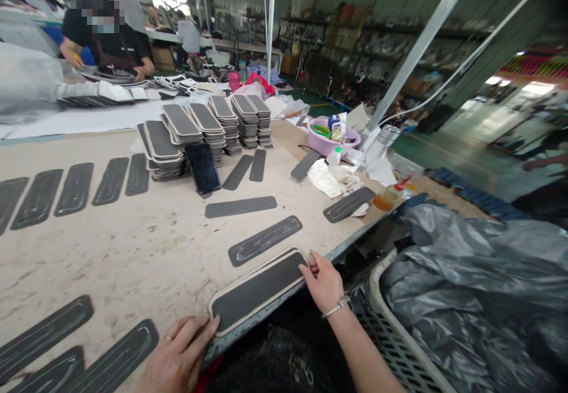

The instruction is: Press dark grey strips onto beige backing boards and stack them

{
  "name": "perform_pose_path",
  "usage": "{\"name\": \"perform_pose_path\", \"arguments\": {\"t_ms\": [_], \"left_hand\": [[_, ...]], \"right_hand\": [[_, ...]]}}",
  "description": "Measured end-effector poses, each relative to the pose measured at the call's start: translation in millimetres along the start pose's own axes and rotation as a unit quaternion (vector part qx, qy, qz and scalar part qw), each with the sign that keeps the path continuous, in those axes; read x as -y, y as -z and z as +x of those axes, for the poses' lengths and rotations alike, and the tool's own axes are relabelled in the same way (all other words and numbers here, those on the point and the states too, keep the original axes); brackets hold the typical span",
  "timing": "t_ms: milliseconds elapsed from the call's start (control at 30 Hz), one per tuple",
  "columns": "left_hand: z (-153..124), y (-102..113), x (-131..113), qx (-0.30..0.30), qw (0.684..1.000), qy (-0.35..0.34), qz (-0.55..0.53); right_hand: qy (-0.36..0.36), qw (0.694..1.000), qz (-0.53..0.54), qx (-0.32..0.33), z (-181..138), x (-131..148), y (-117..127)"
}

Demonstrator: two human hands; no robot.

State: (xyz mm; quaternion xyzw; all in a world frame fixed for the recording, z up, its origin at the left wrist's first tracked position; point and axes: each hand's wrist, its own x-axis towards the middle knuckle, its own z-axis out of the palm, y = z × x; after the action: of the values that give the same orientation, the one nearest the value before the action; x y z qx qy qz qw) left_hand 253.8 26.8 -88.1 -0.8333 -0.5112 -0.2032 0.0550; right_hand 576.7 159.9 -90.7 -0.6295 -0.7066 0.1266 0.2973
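A long dark pad with a pale border [260,289] lies at the near edge of the worktable [146,245]. My left hand [180,354] presses its near-left end with flat fingers. My right hand [325,282] touches its far-right end with the fingertips. Beyond it lie single dark strips with a shiny glue line, one of them [265,240] just past the pad. More glued strips [115,360] lie by my left hand.
Stacks of bordered pads [208,129] and a dark phone [203,168] stand mid-table. A pink bowl [332,138] and papers sit far right. A basket lined with a grey plastic bag [479,286] stands at my right. Another person works at the far left.
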Motion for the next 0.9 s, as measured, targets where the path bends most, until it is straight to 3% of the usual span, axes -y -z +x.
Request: {"name": "perform_pose_path", "arguments": {"t_ms": [133,267,433,533,700,800,900], "left_hand": [[3.9,2.8,1.0,-0.003,1.000,-0.013,0.007],[3.3,2.6,1.1,-0.008,1.000,-0.006,-0.006],[-14.7,-5.5,9.8,-0.049,0.994,0.074,-0.056],[-9.5,1.1,19.0,-0.088,0.989,0.115,-0.039],[64.0,33.8,14.3,-0.104,0.983,0.118,-0.098],[116.6,40.9,-3.0,-0.096,0.967,0.061,-0.229],[157.1,29.5,-30.0,-0.049,0.915,0.034,-0.398]], "right_hand": [[-0.070,0.997,0.039,-0.007,8.0,0.7,-2.9],[-0.157,0.975,0.159,-0.002,9.0,7.9,1.2],[-0.132,0.952,0.275,-0.009,5.2,28.4,18.8],[-0.117,0.936,0.333,0.011,6.3,45.2,33.5],[-0.134,0.850,0.506,0.055,19.9,78.6,67.1],[-0.100,0.842,0.528,0.055,27.5,103.1,94.5],[-0.089,0.821,0.563,0.013,33.2,121.9,113.8]]}}
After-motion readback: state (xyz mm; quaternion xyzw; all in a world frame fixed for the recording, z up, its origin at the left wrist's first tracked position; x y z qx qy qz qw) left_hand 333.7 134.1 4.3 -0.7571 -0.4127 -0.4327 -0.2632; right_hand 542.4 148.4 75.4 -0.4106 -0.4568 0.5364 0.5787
